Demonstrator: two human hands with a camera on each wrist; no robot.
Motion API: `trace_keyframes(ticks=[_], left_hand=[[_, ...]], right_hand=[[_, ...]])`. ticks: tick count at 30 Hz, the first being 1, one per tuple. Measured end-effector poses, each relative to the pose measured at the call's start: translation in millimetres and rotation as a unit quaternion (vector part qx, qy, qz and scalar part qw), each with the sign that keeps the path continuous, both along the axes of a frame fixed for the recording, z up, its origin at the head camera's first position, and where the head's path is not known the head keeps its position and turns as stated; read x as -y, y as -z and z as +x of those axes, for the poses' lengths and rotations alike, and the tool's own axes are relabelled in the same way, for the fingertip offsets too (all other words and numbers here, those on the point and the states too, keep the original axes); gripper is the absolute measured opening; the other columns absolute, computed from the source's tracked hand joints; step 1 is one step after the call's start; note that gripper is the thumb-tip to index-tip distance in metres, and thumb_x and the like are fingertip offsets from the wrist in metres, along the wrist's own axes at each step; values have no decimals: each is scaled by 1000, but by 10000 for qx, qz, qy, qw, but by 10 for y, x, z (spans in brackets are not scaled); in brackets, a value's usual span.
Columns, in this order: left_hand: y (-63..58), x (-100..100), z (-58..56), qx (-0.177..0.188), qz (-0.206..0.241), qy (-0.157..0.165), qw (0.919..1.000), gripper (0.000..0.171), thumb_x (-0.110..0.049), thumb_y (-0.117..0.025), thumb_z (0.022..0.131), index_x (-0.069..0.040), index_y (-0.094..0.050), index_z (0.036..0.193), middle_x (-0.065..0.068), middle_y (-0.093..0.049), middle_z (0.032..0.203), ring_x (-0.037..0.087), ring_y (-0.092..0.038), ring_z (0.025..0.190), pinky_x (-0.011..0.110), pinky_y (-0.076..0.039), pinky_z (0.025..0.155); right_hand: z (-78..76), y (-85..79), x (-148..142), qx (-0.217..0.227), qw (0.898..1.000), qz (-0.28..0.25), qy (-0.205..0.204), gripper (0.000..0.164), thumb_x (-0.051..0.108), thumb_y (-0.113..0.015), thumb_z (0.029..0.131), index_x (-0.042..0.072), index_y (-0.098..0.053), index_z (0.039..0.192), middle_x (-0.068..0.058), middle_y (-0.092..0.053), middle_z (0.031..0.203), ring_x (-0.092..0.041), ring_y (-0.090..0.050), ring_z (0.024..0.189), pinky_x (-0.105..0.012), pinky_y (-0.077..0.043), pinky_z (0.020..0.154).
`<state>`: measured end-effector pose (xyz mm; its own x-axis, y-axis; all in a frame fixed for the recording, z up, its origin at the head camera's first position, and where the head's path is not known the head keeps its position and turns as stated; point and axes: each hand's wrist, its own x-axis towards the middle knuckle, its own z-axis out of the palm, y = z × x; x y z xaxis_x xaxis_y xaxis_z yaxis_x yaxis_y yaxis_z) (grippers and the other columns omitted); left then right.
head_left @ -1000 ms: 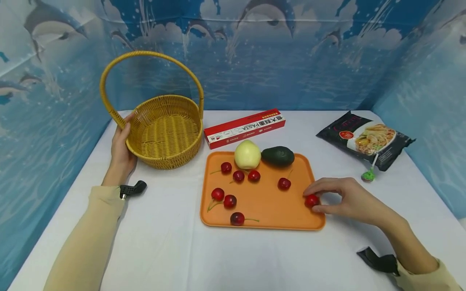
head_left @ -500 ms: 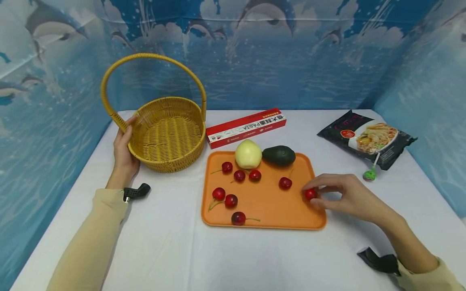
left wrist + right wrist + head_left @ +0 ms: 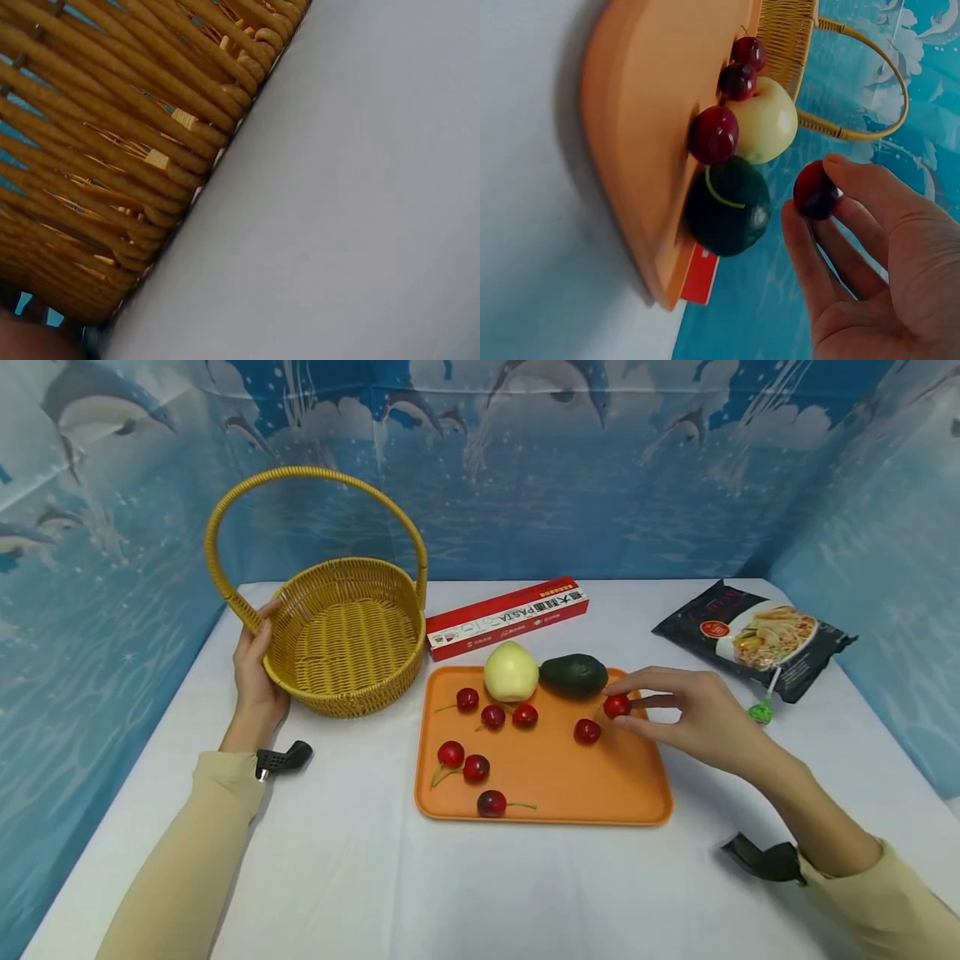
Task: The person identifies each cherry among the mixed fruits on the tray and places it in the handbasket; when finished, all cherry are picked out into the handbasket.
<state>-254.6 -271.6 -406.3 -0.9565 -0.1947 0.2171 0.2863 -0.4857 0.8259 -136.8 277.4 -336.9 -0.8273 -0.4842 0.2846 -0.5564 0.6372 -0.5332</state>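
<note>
My left hand (image 3: 257,672) grips the left side of a yellow wicker basket (image 3: 341,643) by its rim, near the foot of the tall handle; the basket tilts toward me with nothing in it. Between thumb and fingers, my right hand (image 3: 693,714) pinches a red cherry (image 3: 617,706), raised over the right part of an orange tray (image 3: 570,793). In the right wrist view that cherry (image 3: 816,190) is off the tray surface. Several other cherries lie on the tray, one (image 3: 587,732) just left of the held one. A pale yellow-green apple (image 3: 512,672) and a dark green avocado (image 3: 573,675) sit along its back edge.
Behind the tray lies a red and white pasta box (image 3: 507,617). At the back right rests a black noodle packet (image 3: 753,635), with a green-wrapped lollipop (image 3: 761,711) against its front. A dolphin-print curtain (image 3: 525,502) closes off the back and sides of the white table.
My right hand has lifted the cherry from the tray's right edge and carried it up and leftward, toward the avocado. My left hand still holds the basket, which has barely shifted.
</note>
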Motion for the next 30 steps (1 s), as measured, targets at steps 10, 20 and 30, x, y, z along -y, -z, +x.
trace_keyframes(ticks=[10,20,30], left_hand=[[-28,-34,48,-124,156,-22,9998,41,-17,-46,104,0,-47,142,9,-38,155,30,-26,147,35,-30,116],[-28,-63,62,-82,9,-51,10000,42,-18,-48,104,-1,-47,141,9,-38,156,28,-28,146,34,-30,115],[-19,-51,44,-170,39,-146,9997,38,-16,-49,103,1,-51,137,10,-40,154,27,-29,146,34,-27,118]], right_hand=[[-209,-176,432,-486,9986,-180,49,38,23,-83,81,25,-71,118,10,-70,114,-10,-65,108,-39,-60,81],[-517,-358,1121,-462,9979,-295,-356,37,24,-80,84,18,-70,120,5,-72,111,-10,-71,98,-33,-58,87],[-744,-339,1902,-454,9954,-586,-611,32,23,-77,87,15,-70,117,5,-71,110,-5,-66,99,-27,-55,88]])
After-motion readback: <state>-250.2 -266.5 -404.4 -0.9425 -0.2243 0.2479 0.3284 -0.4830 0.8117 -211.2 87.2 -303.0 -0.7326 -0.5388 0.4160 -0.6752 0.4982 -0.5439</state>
